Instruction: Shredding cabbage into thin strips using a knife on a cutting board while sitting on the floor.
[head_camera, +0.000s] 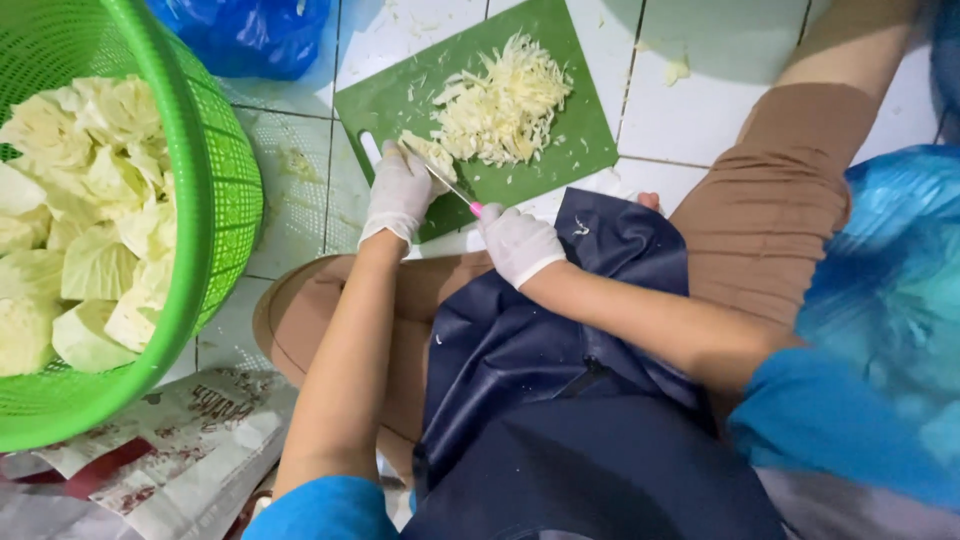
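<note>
A green cutting board (580, 130) lies on the white tiled floor with a heap of shredded cabbage (505, 100) on it. My left hand (398, 192), in a white glove, presses a small piece of cabbage (428, 152) down at the board's near edge. My right hand (518, 242), also gloved, grips a knife (452, 188) with a pink handle; its blade rests against that cabbage piece.
A green plastic basket (215, 190) with several pale cabbage chunks stands at the left. Blue plastic bags lie at the top left (250, 35) and at the right (890, 270). Printed sacking (180, 450) lies under the basket. My knees and dark apron (560, 400) fill the foreground.
</note>
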